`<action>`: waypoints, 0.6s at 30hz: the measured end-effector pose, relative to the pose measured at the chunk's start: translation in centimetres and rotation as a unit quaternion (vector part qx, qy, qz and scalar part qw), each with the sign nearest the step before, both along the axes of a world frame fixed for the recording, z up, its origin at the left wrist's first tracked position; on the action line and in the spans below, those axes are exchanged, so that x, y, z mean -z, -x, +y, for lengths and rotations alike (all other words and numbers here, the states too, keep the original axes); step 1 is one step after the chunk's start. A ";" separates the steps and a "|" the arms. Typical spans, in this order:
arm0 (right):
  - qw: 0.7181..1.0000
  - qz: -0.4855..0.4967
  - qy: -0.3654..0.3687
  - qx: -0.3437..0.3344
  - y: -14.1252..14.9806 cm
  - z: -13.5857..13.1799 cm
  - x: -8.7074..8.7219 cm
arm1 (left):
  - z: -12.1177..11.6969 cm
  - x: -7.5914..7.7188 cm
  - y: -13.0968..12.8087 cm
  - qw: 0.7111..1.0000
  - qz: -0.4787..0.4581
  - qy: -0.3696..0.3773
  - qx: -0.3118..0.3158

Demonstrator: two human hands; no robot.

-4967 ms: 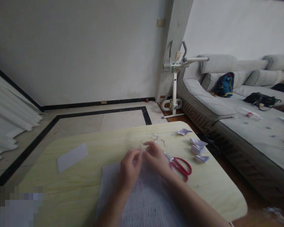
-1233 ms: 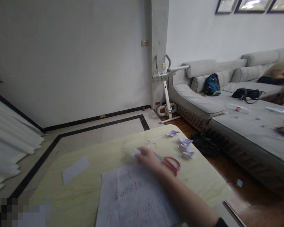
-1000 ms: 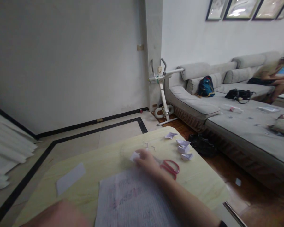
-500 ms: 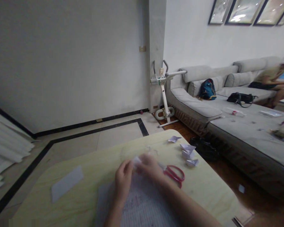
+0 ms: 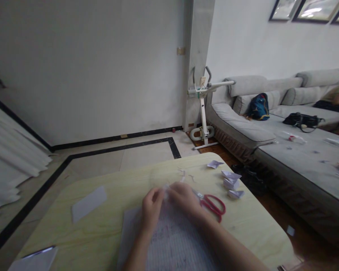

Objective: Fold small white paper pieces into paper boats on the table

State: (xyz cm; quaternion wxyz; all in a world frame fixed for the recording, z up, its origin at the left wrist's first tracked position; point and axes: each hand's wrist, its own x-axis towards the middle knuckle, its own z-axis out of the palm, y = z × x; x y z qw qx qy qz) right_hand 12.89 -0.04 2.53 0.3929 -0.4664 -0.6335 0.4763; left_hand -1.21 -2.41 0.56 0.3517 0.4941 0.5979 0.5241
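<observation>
A small piece of white paper [image 5: 165, 191] is pinched between my two hands over the top edge of a lined, written sheet [image 5: 172, 241]. My left hand [image 5: 151, 207] is closed on its left side, and my right hand [image 5: 183, 197] grips the right side with fingers bent. The paper's folds are blurred and partly hidden by my fingers. Just right of my right hand lie scissors with red handles [image 5: 214, 206], their blades partly covered. Thin paper scraps [image 5: 183, 174] lie beyond my hands. Several folded paper boats [image 5: 231, 175] rest along the table's right side.
A blank white paper piece [image 5: 89, 204] lies on the left of the wooden table [image 5: 101, 241]. A pen [image 5: 38, 251] rests on more paper [image 5: 35, 261] at the lower left. Beyond the table's right edge stands a grey sofa [image 5: 293, 150], where a person sits.
About a second ago only my right hand held the paper, with my left away from it. My left hand came back from the lower left and took hold too. The view has shifted.
</observation>
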 end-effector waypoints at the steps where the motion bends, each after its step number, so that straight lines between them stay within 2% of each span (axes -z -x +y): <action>1: 1.000 -0.001 -0.003 -0.004 0.0 0.0 0.0 | 0.0 0.0 0.0 1.000 0.001 0.000 -0.003; 6: 1.000 -0.006 -0.021 -0.009 -0.1 0.2 -0.1 | 0.0 0.2 0.1 1.000 -0.003 -0.001 -0.012; 12: 0.998 -0.029 -0.058 0.010 -0.2 0.4 0.6 | -0.4 -0.5 -0.3 0.999 -0.031 0.019 0.016; 18: 0.999 -0.007 -0.040 0.009 -0.1 0.2 0.2 | -0.5 -0.7 -0.3 1.000 -0.009 0.015 0.013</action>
